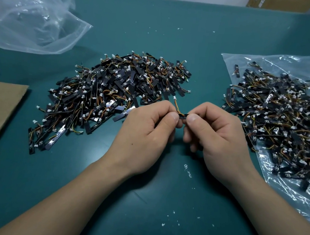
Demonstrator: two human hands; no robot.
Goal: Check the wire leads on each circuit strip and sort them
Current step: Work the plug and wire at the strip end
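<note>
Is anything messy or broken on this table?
Nothing looks broken. Tiny white flecks litter the table, plus a white scuff near the right hand. The left pile and right pile are jumbled heaps, normal for sorting. The held circuit strip is mostly hidden.

No words or numbers can be read anywhere. The black strips [115, 85] carry tiny white marks, too small to read. The box [279, 3] at the upper right has blurred print. White scratches [187, 170] on the table [160, 31] make no clear letters.
</note>
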